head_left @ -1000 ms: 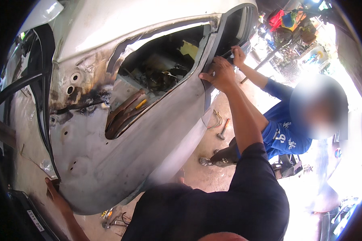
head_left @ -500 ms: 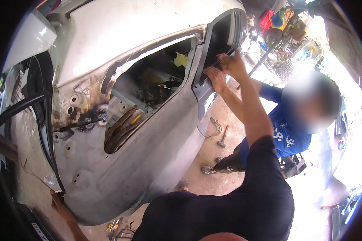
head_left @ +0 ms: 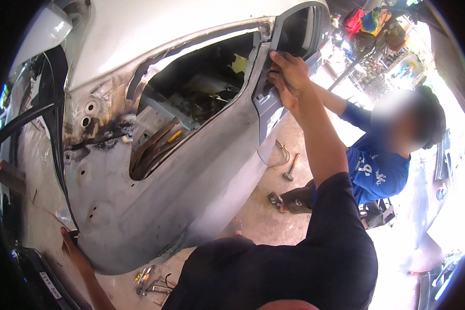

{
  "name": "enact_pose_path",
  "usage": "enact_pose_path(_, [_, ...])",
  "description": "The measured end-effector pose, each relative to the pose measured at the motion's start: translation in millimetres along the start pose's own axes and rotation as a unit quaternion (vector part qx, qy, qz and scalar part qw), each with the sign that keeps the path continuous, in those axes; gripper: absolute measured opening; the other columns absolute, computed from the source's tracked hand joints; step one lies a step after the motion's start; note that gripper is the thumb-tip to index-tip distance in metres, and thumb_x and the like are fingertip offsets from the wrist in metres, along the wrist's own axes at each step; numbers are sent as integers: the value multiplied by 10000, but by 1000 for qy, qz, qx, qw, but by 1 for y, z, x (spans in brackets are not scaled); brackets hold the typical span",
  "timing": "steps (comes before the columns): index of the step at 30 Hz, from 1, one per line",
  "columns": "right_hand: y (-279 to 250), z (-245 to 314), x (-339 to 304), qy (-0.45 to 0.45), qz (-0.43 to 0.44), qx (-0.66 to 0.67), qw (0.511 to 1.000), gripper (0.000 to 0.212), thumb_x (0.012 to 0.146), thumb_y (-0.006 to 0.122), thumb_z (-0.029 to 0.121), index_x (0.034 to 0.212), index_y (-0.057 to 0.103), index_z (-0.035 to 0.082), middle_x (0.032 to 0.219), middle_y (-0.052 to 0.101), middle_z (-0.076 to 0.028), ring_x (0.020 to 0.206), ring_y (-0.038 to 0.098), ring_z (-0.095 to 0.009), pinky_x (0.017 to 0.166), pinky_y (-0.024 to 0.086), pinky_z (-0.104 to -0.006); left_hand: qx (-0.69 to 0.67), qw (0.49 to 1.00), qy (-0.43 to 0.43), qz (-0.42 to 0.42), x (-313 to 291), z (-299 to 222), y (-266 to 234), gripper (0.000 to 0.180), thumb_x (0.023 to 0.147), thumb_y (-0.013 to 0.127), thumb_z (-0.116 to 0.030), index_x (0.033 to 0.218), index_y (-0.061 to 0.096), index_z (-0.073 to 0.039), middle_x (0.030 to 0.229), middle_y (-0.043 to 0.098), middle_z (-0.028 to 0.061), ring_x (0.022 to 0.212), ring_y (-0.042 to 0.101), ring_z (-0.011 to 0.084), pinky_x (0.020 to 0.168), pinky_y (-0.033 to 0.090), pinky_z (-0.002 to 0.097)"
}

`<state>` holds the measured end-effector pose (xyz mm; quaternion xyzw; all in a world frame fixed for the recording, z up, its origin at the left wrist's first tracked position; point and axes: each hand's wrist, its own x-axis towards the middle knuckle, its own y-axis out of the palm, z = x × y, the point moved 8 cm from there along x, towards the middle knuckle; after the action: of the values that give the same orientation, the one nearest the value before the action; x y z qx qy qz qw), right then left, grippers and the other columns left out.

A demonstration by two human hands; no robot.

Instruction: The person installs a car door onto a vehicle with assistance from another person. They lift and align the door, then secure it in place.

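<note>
The right hand [head_left: 289, 72] is up at about one o'clock in the view, fingers curled over the rear edge of the bare grey car door [head_left: 191, 186] where the window frame meets the door shell — a closed grasp on the metal edge, knuckles facing the camera, the thumb hidden behind the frame. Its dark-sleeved forearm runs down toward five o'clock. The left hand [head_left: 73, 250] sits low at about eight o'clock, pressed against the door's lower front corner; the fingers lie along the bottom edge and appear wrapped under it, though how tightly they close cannot be told from here. The door itself fills the middle of the view, tilted, stripped of trim, with a large open cavity [head_left: 191, 103] showing inner braces and a scorched, rusty patch [head_left: 106, 137] near its hinge side at nine o'clock. A second person in a blue shirt [head_left: 374, 173] crouches at three o'clock, one arm reaching up to the same rear edge just beside the right hand. On the concrete floor, a hammer [head_left: 291, 167] lies between door and crouching person, and a few small tools [head_left: 147, 279] rest near six o'clock.
</note>
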<state>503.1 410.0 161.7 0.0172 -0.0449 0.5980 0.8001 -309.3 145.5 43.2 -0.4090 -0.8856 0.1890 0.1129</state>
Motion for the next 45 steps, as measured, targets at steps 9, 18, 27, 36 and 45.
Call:
enact_pose_path(9, [18,-34,11,-40,-48,92,994,493,939,854,429,1172,666,38,920,628,15,741,569,-93,632,438,-237,-4,1000,7,-6,5,7,-3,759,1069,500,-670,882,734,28,769,671,82,718,594,196,752,485,351])
enact_pose_path(18, [6,-50,29,-45,-59,136,988,506,883,914,361,1177,666,33,1042,719,-69,910,665,-208,782,515,-351,7,1000,-15,1,-6,-11,3,708,1090,504,-620,874,726,16,810,676,69,759,599,190,779,485,357])
enact_pose_path(27, [6,-48,30,-56,-81,136,986,527,883,915,338,1195,667,-7,1070,709,-113,853,685,-243,630,534,-339,52,998,-18,13,-2,-4,-4,733,1095,474,-641,976,766,21,886,717,77,829,629,193,870,488,345])
enact_pose_path(36, [14,-45,21,-79,-60,121,988,556,896,896,389,1210,664,-6,966,705,-89,721,641,-200,563,494,-321,99,995,5,-11,-3,5,-13,730,1102,447,-634,1046,788,9,977,755,112,902,670,220,947,482,344])
enact_pose_path(45, [20,-66,4,-34,-29,78,996,492,1030,728,437,1206,671,-19,944,703,-94,712,623,-213,609,500,-370,124,992,25,-5,7,23,-25,740,1123,392,-604,1135,791,20,1017,774,141,944,701,254,1009,469,353])
